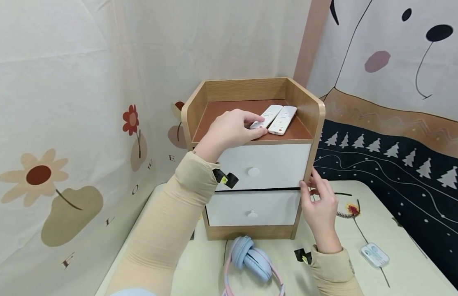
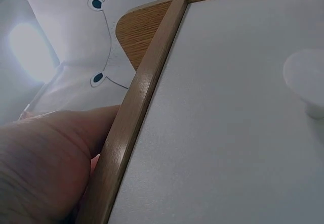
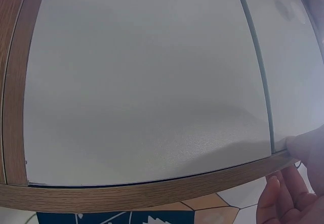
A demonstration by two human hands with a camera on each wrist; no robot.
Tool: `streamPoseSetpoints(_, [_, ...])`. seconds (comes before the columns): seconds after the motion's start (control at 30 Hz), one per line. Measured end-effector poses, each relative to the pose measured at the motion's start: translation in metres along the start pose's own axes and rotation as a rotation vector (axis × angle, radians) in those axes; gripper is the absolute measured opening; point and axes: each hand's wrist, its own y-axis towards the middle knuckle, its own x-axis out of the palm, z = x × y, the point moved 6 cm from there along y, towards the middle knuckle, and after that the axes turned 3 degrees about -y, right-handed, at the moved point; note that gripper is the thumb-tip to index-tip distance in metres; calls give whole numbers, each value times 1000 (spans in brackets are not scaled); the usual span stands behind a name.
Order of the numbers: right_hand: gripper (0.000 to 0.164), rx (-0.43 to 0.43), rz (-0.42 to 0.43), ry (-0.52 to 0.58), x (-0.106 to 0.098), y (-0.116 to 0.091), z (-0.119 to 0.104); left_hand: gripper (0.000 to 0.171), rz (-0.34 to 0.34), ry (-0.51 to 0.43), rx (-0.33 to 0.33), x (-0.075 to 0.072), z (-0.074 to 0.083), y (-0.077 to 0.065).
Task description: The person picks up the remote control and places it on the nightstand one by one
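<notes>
1. The landmark is a wood-edged cabinet (image 1: 251,232), which stands upright on a pale surface (image 1: 199,263).
2. The left hand (image 1: 234,127) reaches over the front edge of the cabinet's raised-sided top; its thumb and fingers pinch the near end of the left remote (image 1: 270,112).
3. The left remote lies on the brown panel of the cabinet's top, right of its middle and toward the front, button face up.
4. The right remote (image 1: 283,120), also white and face up, lies just beside it, nearer the cabinet's right side wall.
5. The right hand (image 1: 320,205) grips the cabinet's right side around the level of the gap between drawers, thumb at the front edge, fingers bent along the outer side.
6. On the cabinet's front, the white upper drawer (image 1: 277,164) and lower drawer (image 1: 229,209) look pushed in, each with a round white knob.
7. Light blue headphones (image 1: 251,261) with a pinkish band lie in front of the cabinet's base, partly cut off by the picture's lower edge.
8. A small clear-lidded case (image 1: 375,255) lies well to the right of the cabinet.
9. Behind and left of the cabinet hangs a flower-printed cloth (image 1: 66,123); to its right, a dark tree-printed one (image 1: 384,172).
</notes>
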Motion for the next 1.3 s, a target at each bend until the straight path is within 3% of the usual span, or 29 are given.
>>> streamPoseSetpoints(0.3, [53,0,-4,3,-3,0,-2,46,41,-10,-3,-2,2,-5])
streamPoseSetpoints(0.63, [52,-14,13,1,-5,0,-5,52,232,4,7,-2,3,-28])
streamPoseSetpoints(0.8, [52,-18,3,5,-4,0,-3,52,371,-43,161,-4,4,-49])
streamPoseSetpoints(1.0, [52,-18,-4,4,-3,0,0,41,656,-174,416,-9,-4,-85])
streamPoseSetpoints(1.1, [53,-16,-4,3,-2,0,1,38,798,-197,544,-10,-12,-105])
streamPoseSetpoints(1.2, [53,-12,-7,6,-2,0,2,37,910,-192,626,-10,-24,-125])
streamPoseSetpoints(1.3, [53,-12,-8,6,-2,1,2,38,963,-220,659,-6,-40,-141])
